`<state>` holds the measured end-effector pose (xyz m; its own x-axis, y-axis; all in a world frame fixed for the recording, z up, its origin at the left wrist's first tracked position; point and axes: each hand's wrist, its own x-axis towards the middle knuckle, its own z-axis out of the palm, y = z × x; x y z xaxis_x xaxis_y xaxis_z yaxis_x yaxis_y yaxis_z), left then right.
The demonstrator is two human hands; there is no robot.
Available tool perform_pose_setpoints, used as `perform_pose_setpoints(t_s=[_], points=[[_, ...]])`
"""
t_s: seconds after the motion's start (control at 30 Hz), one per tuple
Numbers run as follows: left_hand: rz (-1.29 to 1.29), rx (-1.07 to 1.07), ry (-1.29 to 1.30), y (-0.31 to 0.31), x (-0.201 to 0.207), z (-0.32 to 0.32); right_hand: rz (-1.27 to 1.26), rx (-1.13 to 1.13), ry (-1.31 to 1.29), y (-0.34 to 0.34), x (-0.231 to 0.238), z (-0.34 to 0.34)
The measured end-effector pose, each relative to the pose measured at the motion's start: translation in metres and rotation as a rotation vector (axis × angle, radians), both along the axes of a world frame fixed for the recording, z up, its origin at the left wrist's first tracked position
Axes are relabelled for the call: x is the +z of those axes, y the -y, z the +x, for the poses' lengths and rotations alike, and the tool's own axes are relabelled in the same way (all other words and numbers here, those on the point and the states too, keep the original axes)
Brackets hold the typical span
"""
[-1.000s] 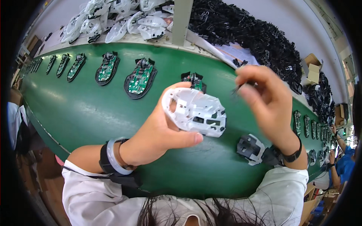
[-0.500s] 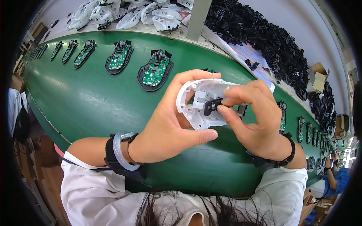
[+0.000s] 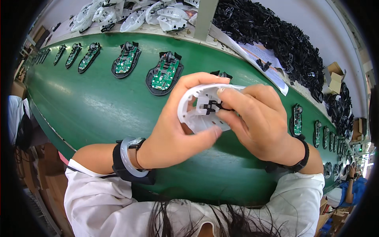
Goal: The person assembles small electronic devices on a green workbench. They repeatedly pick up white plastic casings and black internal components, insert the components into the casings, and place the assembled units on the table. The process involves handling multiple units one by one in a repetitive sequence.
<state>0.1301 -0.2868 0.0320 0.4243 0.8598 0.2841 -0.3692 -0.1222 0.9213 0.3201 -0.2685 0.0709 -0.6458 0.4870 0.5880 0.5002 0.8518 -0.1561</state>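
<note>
With left hand point(image 3: 167, 134) and right hand point(image 3: 262, 120), working over green table point(image 3: 98, 108). Beyond it, plenty left: big heap of loose black parts point(image 3: 272, 37), pile of white shells point(image 3: 134, 20). On it: circuit boards point(image 3: 164, 74) in black bases point(image 3: 159, 93), nearest ones uncovered. Cupping one white shell point(image 3: 199, 123) in left hand; pinching black clip point(image 3: 208, 106) inside shell between right thumb and fingers. Looks partway: not released, can't tell if seated.
</note>
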Motion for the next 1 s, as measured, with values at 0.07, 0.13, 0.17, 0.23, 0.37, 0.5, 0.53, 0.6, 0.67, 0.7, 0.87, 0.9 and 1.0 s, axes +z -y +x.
perform_pose_setpoints(t_s=[0.07, 0.13, 0.17, 0.23, 0.37, 0.5, 0.53, 0.6, 0.67, 0.7, 0.87, 0.9, 1.0], points=[[-0.087, 0.088, 0.055, 0.002, 0.004, 0.003, 0.031, 0.021, -0.008, 0.0, 0.001, -0.001], [-0.118, 0.103, 0.042, -0.002, 0.007, 0.0, 0.075, 0.036, -0.022, 0.006, 0.007, 0.004], [-0.127, 0.099, 0.029, -0.003, 0.006, -0.001, 0.092, 0.041, -0.025, 0.008, 0.009, 0.008], [-0.146, 0.093, 0.003, -0.004, 0.006, -0.002, 0.092, 0.064, -0.029, 0.008, 0.013, 0.011], [-0.219, 0.088, -0.05, -0.003, 0.008, -0.003, 0.219, 0.141, 0.043, 0.003, 0.002, 0.003], [-0.17, 0.052, -0.067, -0.005, 0.004, -0.006, 0.464, 0.031, 0.16, 0.004, -0.011, -0.011], [-0.18, 0.031, -0.084, -0.007, 0.003, -0.007, 0.476, -0.003, 0.231, 0.009, -0.009, -0.011], [-0.176, 0.03, -0.123, -0.005, 0.0, -0.008, 0.449, -0.044, 0.345, 0.018, -0.008, -0.014], [-0.19, 0.033, -0.168, -0.002, 0.001, -0.008, 0.458, -0.068, 0.415, 0.024, -0.01, -0.015], [-0.157, 0.025, -0.183, -0.003, 0.001, -0.009, 0.48, -0.072, 0.427, 0.027, -0.013, -0.015], [-0.155, -0.105, -0.212, -0.012, 0.009, -0.017, 0.363, 0.122, 0.138, 0.018, -0.004, -0.004], [-0.217, -0.13, -0.226, -0.015, 0.009, -0.021, 0.326, 0.166, 0.07, 0.012, -0.001, 0.001], [-0.449, -0.172, -0.209, -0.018, 0.006, -0.031, 0.156, -0.144, 0.035, -0.046, -0.002, 0.039]])
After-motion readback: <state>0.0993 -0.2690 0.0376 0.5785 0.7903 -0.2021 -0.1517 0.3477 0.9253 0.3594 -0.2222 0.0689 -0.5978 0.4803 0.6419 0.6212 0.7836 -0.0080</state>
